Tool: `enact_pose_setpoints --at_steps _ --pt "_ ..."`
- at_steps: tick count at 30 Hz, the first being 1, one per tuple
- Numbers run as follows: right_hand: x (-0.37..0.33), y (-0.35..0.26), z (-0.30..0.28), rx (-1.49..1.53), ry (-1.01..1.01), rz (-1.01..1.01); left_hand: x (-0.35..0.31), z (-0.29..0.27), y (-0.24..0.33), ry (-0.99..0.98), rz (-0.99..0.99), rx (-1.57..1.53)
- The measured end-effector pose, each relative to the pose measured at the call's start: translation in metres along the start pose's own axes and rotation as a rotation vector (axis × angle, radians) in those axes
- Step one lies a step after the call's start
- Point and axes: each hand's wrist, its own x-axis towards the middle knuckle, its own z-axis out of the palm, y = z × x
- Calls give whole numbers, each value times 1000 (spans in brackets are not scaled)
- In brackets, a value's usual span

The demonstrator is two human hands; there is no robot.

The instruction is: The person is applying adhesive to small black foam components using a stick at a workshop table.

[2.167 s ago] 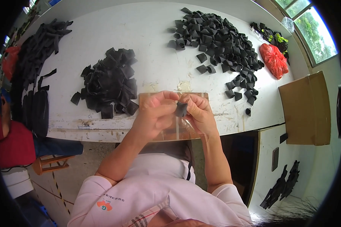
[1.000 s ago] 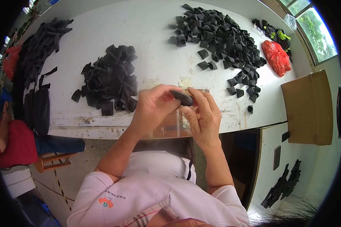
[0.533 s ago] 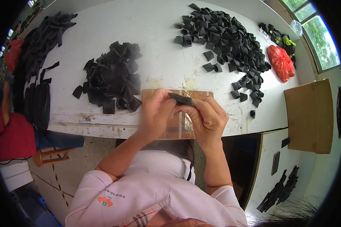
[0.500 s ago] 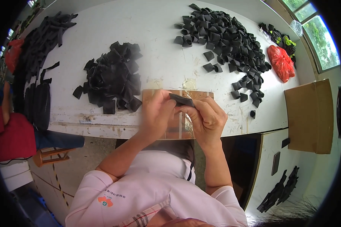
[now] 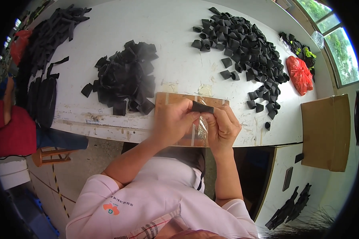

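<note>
Between my two hands is a short black fabric strip, held over a brown board at the table's front edge. The thumb and fingers of my left hand pinch its left end. My right hand grips the other end, its fingers curled. Left of the board lies a heap of flat black fabric pieces. Farther off to the right spreads a larger pile of small folded black loops, with one loop lying apart near the front edge.
Long black strips lie at the far left of the white table. A red plastic bag and a cardboard box stand on the right. At the left sits another person in red, beside a wooden stool.
Both hands have shifted slightly, and the left fingers now pinch the strip close to the right ones. The strip's broad side shows more. The whole view has shifted a little.
</note>
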Motion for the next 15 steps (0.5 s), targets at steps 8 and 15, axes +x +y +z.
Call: enact_pose_setpoints --at_steps 8,15 --pt "7 -4 -5 -23 -77 22 -18 4 -10 16 -131 -429" --pt "44 36 -36 350 306 582 21 -34 -78 644 219 961"
